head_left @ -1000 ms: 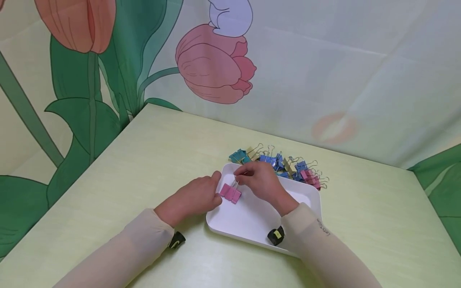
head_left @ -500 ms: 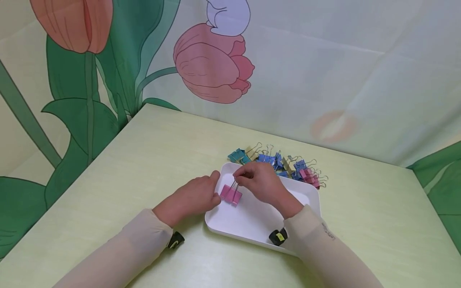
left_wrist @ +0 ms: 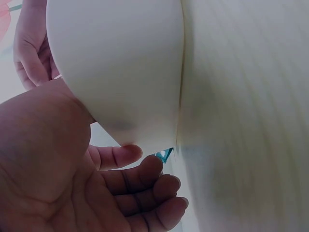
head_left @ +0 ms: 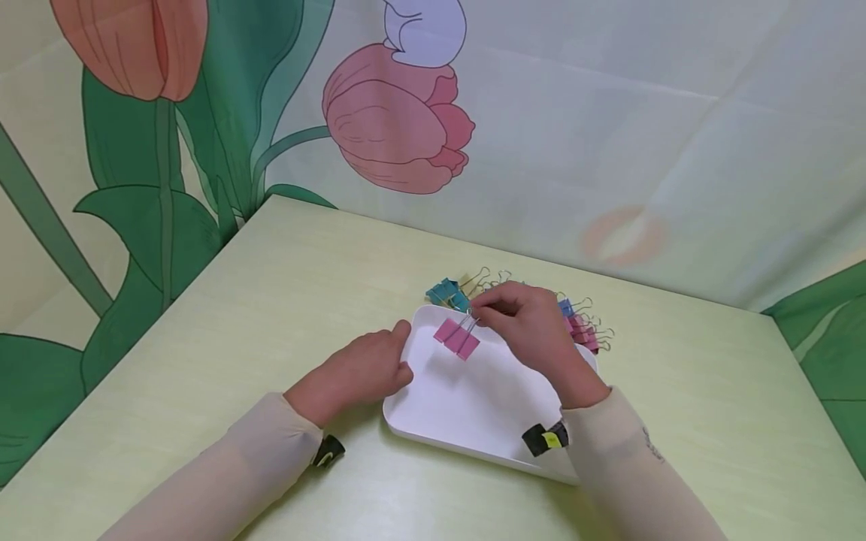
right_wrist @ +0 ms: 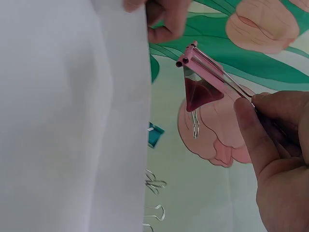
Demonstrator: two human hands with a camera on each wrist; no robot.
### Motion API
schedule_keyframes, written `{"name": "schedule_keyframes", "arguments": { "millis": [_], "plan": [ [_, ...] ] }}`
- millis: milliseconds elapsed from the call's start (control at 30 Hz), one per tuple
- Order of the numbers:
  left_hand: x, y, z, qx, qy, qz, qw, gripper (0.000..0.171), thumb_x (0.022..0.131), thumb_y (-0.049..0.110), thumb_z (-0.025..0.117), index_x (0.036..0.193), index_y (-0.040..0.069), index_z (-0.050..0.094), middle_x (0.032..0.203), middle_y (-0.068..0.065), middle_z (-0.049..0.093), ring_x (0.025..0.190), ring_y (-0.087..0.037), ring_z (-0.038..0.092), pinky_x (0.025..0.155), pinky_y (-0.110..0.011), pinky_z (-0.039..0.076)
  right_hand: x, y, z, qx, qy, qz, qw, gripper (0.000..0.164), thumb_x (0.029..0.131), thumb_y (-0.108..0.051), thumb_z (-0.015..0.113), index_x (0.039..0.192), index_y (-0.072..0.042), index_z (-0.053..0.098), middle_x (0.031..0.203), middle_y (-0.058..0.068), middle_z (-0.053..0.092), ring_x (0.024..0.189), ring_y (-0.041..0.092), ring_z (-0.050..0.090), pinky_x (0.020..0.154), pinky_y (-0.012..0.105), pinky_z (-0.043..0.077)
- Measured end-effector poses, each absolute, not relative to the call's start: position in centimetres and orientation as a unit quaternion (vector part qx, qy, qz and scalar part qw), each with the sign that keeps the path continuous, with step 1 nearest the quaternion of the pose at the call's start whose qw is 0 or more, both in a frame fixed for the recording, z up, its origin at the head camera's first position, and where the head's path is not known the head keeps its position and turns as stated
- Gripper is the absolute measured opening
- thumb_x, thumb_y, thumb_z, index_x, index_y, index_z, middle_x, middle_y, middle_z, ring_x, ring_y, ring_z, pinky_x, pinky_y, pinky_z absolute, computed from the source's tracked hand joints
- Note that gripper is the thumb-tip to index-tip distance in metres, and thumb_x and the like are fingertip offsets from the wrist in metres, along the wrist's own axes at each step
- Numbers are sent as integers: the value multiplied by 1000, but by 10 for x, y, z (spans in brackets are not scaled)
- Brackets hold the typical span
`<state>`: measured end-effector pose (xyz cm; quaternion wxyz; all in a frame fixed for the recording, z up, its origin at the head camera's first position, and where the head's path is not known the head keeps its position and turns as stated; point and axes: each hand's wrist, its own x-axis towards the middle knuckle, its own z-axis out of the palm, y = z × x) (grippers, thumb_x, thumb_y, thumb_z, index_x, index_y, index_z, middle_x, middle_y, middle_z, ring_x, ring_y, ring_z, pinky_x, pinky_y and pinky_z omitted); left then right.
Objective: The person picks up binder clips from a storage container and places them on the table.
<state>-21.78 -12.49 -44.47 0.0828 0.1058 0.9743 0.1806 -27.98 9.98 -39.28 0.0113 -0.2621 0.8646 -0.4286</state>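
Observation:
In the head view, a pink binder clip (head_left: 456, 340) hangs by a wire handle over the far left part of a white tray (head_left: 453, 413). My right hand (head_left: 537, 330) pinches that handle between thumb and fingertips; the right wrist view shows the clip (right_wrist: 205, 72) side-on, its other handle dangling. My left hand (head_left: 355, 372) holds the tray's left edge. From the left wrist, its curled fingers (left_wrist: 149, 193) lie along the outside of the tray wall (left_wrist: 120, 87), with the thumb side over the rim.
Behind the tray lies a pile of binder clips: teal ones (head_left: 446, 293) at the left, blue ones (head_left: 567, 306) and pink ones (head_left: 583, 334) at the right. The right hand covers the pile's middle. A tulip-patterned cloth (head_left: 541, 135) hangs along the table's back edge.
My right hand has lifted the pink clip up and moved it to the right, away from the tray's left side. My left hand stays at the tray's edge.

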Motion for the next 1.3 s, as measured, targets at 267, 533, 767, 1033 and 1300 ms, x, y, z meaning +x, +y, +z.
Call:
{"name": "schedule_keyframes", "arguments": {
  "millis": [267, 533, 767, 1033, 1300],
  "plan": [
    [-219, -123, -445, 119, 973, 181, 74, 33, 85, 18, 53, 111, 0, 42, 74, -6, 52, 63, -20, 49, 61, -31, 40, -286, 125, -386, -218, 862, -457, -20, 14, 89, -16, 68, 101, -12, 73, 97, 4, 73, 83, 13, 72, 77, 28, 56],
    [-221, -119, -446, 129, 972, 182, 68, 31, 84, 16, 52, 108, 0, 42, 72, -6, 52, 62, -21, 48, 61, -32, 40, -292, 149, -383, -156, 863, -477, -55, 21, 89, -23, 69, 105, -10, 73, 100, 8, 72, 84, 14, 71, 76, 19, 54],
    [-221, -118, -446, 124, 972, 183, 80, 33, 84, 17, 52, 111, 0, 40, 74, -7, 51, 64, -21, 48, 62, -32, 40, -296, 170, -384, -92, 853, -506, -90, 28, 88, -35, 68, 108, -16, 73, 103, 3, 72, 86, 5, 70, 64, 21, 53],
    [-217, -124, -446, 114, 973, 188, 76, 30, 83, 16, 51, 107, 1, 39, 70, -6, 49, 62, -20, 46, 59, -30, 37, -303, 183, -387, -73, 820, -557, -113, 27, 88, -29, 69, 107, -11, 73, 96, -1, 74, 83, 7, 71, 80, 18, 53],
    [-217, -125, -445, 122, 972, 189, 70, 30, 83, 16, 50, 106, 1, 39, 68, -6, 49, 60, -20, 45, 57, -29, 37, -316, 203, -393, -30, 813, -566, -137, 27, 88, -28, 69, 107, -8, 72, 91, -5, 72, 84, 7, 71, 79, 17, 53]
  ]
}}
